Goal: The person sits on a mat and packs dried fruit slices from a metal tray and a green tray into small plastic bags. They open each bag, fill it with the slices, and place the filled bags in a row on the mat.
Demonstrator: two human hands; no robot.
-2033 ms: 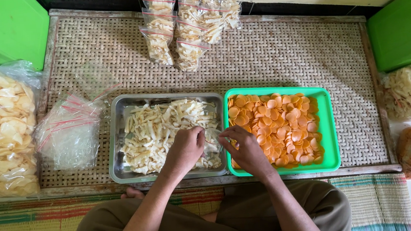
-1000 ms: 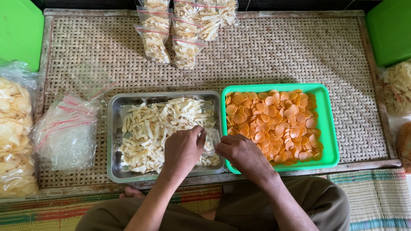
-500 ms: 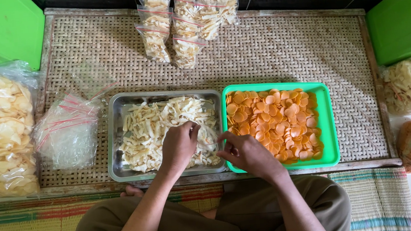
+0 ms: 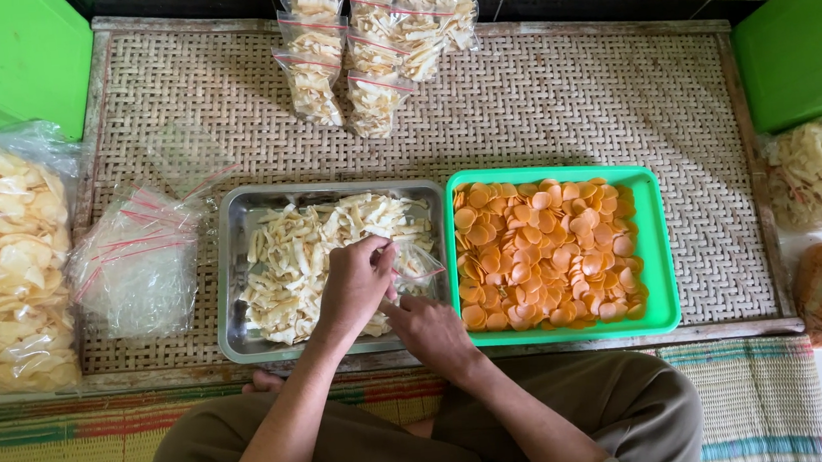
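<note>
Left hand [image 4: 356, 284] pinched shut on the mouth of a small clear bag [image 4: 412, 259], held over the steel tray [image 4: 235, 308] of pale cracker sticks [image 4: 303, 256]; right hand [image 4: 431, 330] just below, fingers curled, grip on the bag's lower edge likely but not certain. Probably near weightless, thin, slippery, crinkly film; best pinched at the red-striped rim. Brittle, dry, crumbly sticks; round orange chips [image 4: 544, 253] in the green plastic tray [image 4: 656, 248] alongside; woven rattan table [image 4: 560, 106] beneath.

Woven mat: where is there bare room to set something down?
The woven mat is bare between the filled bags and green tray, and right of that tray. Crowded: both hands over the metal tray, empty bags left.
</note>
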